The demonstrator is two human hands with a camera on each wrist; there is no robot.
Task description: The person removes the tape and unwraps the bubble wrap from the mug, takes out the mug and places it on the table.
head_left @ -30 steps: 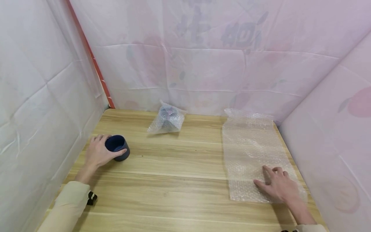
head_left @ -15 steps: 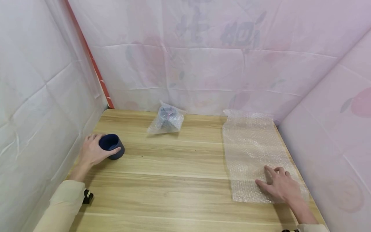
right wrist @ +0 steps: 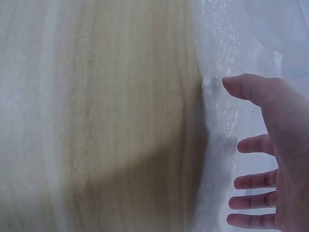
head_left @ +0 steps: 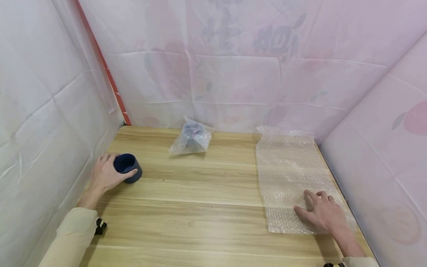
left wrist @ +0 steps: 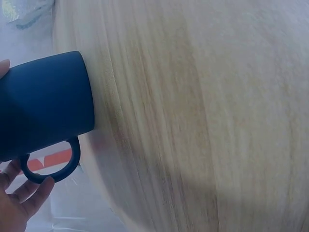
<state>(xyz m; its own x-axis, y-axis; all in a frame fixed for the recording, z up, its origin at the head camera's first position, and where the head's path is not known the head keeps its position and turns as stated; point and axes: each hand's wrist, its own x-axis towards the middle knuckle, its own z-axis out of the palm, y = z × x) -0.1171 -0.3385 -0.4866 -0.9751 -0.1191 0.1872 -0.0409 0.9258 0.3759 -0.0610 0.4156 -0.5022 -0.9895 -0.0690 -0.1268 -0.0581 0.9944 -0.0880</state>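
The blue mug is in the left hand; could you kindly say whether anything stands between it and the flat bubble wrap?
Nothing visible stands between the blue mug and the flat bubble wrap, though the right hand is over its near end; the wrapped bundle sits farther back.

The mug (head_left: 128, 166) is near the left edge of the desk (head_left: 200, 218), bubble wrap (head_left: 288, 172) along the right, a package (head_left: 192, 138) between, by the back edge.

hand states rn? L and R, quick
Left hand: holding the dark blue mug.
Right hand: open, holding nothing, at the near end of the bubble wrap sheet.
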